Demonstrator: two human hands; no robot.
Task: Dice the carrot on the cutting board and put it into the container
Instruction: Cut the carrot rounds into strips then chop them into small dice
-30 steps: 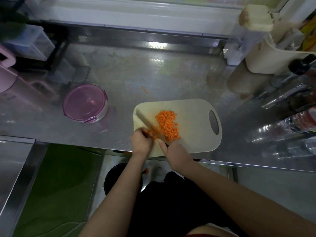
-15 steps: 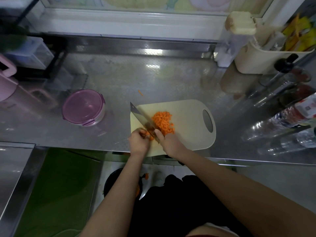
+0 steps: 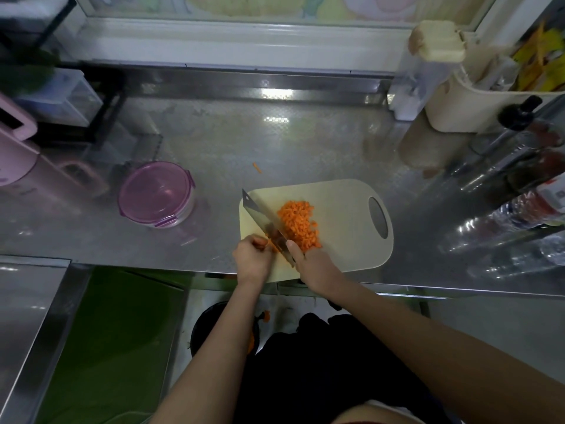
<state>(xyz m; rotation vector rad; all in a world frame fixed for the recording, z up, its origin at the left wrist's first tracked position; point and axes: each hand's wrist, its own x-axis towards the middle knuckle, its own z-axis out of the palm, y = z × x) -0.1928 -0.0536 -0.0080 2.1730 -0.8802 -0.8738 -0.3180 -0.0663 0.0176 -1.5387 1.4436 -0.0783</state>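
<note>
Right now both hands sit at the near edge of the cutting board. The left hand has its fingers curled and pinches a small carrot stub against the board. The right hand is wrapped round the handle of the knife, thumb laid up by the blade; the handle itself is hidden. The blade runs diagonally away and to the left, heel just beside the left fingertips. The diced carrot is heaped on the board touching the blade's right face. Dicing looks nearly finished; only the stub looks uncut. Main risk: the stub is tiny and the fingers are right at the blade, so a slip or a short stroke likely nicks a fingertip. Second risk: the board's near edge lies at the bench lip, so dice pushed toward the person could drop to the floor. Further out, to the left and well apart from the board, the container has its purple lid on, so it needs opening first, and carrying dice across that gap could scatter them. One stray carrot sliver already lies on the bench beyond the board.
</note>
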